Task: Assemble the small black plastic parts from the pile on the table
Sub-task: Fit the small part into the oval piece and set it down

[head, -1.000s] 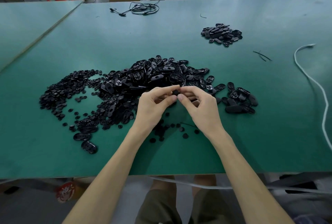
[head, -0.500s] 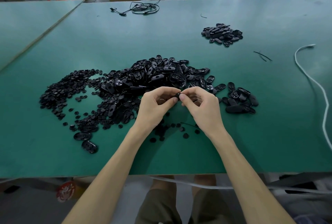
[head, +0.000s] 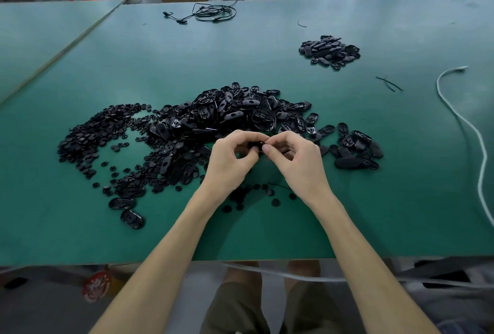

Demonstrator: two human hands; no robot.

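Observation:
A big pile of black oval plastic shells (head: 235, 111) lies in the middle of the green table (head: 267, 234). Small round black pieces (head: 88, 135) spread out to its left. My left hand (head: 231, 158) and my right hand (head: 296, 159) meet just in front of the pile, fingertips together. Between them they pinch one small black part (head: 255, 144), mostly hidden by the fingers. A few round pieces (head: 251, 196) lie under my wrists.
A smaller heap of black parts (head: 330, 51) sits at the back right. A white cable (head: 467, 125) runs along the right side. A tangled black cord (head: 211, 12) lies at the far edge. Orange stools and cardboard boxes stand beyond the table.
Both hands have stayed in place in front of the pile, with only small finger movements on the part held between them.

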